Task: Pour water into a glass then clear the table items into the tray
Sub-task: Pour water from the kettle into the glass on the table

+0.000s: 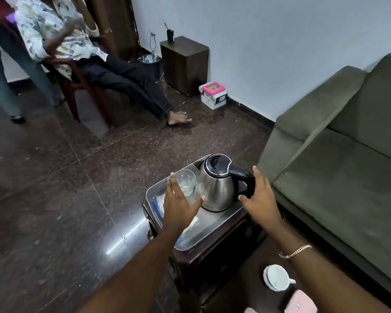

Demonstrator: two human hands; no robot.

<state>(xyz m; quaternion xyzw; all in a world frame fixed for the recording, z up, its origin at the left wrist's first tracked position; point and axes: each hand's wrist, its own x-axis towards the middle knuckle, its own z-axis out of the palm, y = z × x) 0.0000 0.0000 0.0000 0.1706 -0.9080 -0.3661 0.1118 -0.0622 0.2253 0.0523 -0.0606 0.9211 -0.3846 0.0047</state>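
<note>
A steel kettle (216,188) with a black lid and handle stands upright in a grey tray (154,192) on a small dark wooden table (215,249). A clear drinking glass (186,181) stands in the tray just left of the kettle. My left hand (181,206) hovers at the glass with fingers spread, thumb near the kettle's body, holding nothing. My right hand (261,197) is open beside the kettle's black handle, fingers and thumb on either side of it without closing.
A white cup (277,277) lies low at the right beside a pink object (300,303). A green sofa (339,154) fills the right side. On the far left, one person sits in a chair (77,93) and another stands. A dark cabinet (184,64) stands against the wall.
</note>
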